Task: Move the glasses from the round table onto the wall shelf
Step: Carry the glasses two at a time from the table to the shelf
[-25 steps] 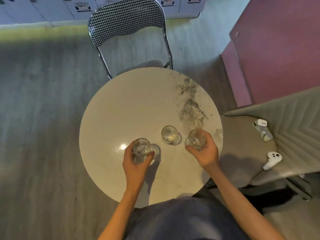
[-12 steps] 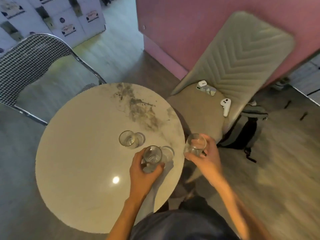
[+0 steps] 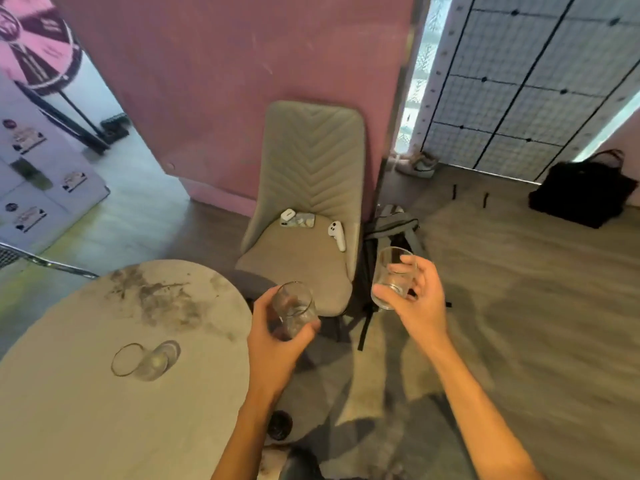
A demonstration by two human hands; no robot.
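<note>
My left hand (image 3: 277,341) grips a clear glass (image 3: 292,308), held in the air just past the right edge of the round marble table (image 3: 86,427). A second clear glass (image 3: 391,277) is in my right hand (image 3: 414,299), raised above the floor beside the padded chair. One more clear glass (image 3: 138,360) stands alone on the table, to the left of my left hand. No wall shelf is in view.
A grey padded chair (image 3: 308,174) stands against the pink wall (image 3: 225,81), with an earbud case, a phone and a white controller on its seat. A grey backpack (image 3: 391,230) leans beside it. A black bag (image 3: 581,192) sits far right below a wire grid panel (image 3: 526,74).
Both hands lifted their glasses off the table and carried them right, past its edge. The view swung right, bringing the wall, grid panel and black bag into sight.
</note>
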